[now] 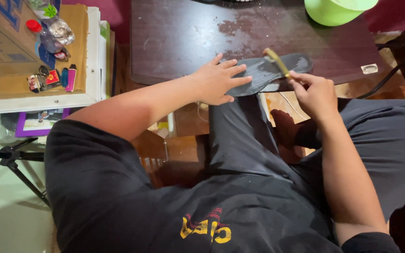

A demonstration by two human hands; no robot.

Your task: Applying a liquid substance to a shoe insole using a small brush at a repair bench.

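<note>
**Dark table, worn top**

A dark brown wooden table (188,37) with pale scuffed patches carries a black shoe insole (268,72) at its near edge, a lime-green plastic bowl (333,11) at the far side, and a small whitish sticker (369,69) near the right edge.

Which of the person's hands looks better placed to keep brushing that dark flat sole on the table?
The right hand, probably: it already grips the small yellowish brush, whose tip lies on the dark flat shoe sole. The left hand is spread flat on the sole's near end, pinning it to the dark wooden table.
</note>
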